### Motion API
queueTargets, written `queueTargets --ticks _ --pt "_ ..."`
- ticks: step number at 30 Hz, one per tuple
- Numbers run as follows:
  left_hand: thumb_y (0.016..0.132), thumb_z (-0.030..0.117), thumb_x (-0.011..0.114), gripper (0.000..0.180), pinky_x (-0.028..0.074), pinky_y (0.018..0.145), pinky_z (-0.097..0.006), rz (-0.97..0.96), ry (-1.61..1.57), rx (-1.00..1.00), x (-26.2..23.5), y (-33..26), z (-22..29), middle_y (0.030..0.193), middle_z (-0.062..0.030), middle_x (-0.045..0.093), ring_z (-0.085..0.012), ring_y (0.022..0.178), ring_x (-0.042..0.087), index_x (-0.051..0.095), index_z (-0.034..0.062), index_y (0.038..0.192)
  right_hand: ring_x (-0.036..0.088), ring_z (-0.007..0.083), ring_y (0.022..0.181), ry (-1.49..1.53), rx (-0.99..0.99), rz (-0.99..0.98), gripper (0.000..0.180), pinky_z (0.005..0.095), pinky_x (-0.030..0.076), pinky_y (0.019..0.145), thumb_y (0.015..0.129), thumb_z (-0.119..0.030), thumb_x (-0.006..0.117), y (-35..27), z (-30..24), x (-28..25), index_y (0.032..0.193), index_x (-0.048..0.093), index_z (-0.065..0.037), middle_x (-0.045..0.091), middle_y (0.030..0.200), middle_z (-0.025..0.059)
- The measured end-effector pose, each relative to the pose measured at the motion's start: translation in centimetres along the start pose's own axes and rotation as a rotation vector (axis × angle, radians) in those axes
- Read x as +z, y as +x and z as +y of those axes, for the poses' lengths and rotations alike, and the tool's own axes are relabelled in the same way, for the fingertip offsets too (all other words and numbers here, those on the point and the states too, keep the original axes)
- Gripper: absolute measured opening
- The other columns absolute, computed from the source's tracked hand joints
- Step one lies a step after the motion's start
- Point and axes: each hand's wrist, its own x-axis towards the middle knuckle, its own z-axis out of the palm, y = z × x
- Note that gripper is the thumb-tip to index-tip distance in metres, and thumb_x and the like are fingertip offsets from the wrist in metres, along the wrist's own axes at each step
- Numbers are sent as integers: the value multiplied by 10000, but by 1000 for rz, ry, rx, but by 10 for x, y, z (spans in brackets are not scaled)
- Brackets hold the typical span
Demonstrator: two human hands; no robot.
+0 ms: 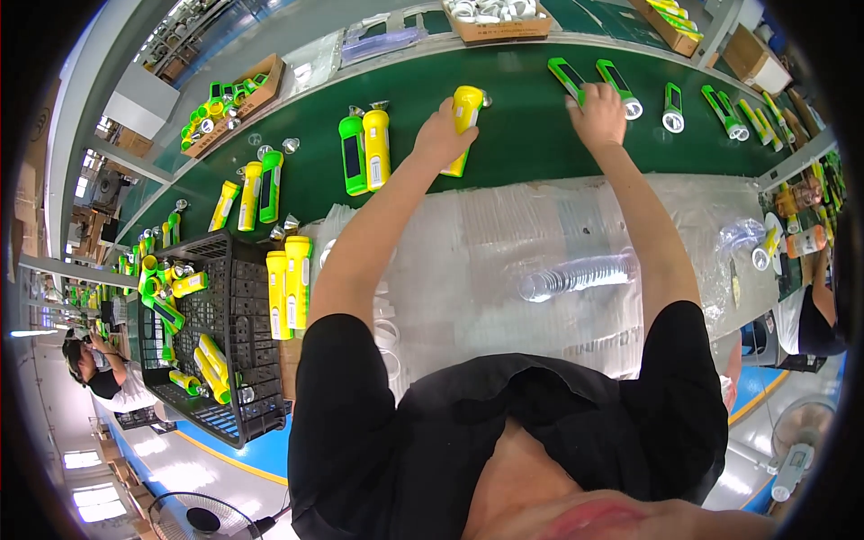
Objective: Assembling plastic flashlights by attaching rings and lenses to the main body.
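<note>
Your left hand point(441, 135) is closed around a yellow flashlight point(464, 121), held upright over the green conveyor belt point(522, 135) at the far side of the bench. Your right hand point(598, 112) reaches further right and rests its fingers on a green flashlight point(569, 79) lying on the belt; whether it has actually closed on it, you cannot tell from here. Keep the yellow body steady and square (its lens end points away from you) so the two pieces stay in line, and lift the green one clear of its neighbour just beside it. Near you, clear plastic sheeting point(504, 234) covers the bench, with a stack of clear lens discs point(576, 274) on it. A black crate point(225, 333) of flashlights sits at your left, and cardboard boxes point(499, 22) line the far edge.
</note>
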Motion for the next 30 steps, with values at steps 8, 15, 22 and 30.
queueTargets --ticks 8,15,22,30 --pt "825 342 744 689 549 773 -359 -32 -652 282 -39 -144 87 1093 -192 650 -272 957 672 450 -22 1330 584 149 960 1602 492 -582 552 311 498 793 890 -457 648 -86 -112 -125 1187 563 0 615 1049 88" --pt "916 733 325 905 403 1045 -434 -328 -1234 8 -40 -203 80 1358 -217 513 -299 1250 510 408 -24 1406 626 234 818 1934 380 -913 512 354 508 723 850 -339 603 -177 -118 -208 1248 460 -50 605 906 142" --pt "991 281 477 381 493 814 -313 -224 -1572 89 -38 -253 88 966 -115 633 -199 913 596 605 -27 1177 631 210 776 1872 358 -1142 591 344 518 731 921 -539 559 -232 -135 -241 1262 466 -66 619 912 129" --pt "909 187 575 178 497 700 -349 97 -602 838 -66 -283 80 923 -107 651 -289 837 614 647 46 989 619 185 815 1780 252 -1100 544 332 503 759 971 -456 537 -247 -146 -252 1330 418 -64 615 1010 125"
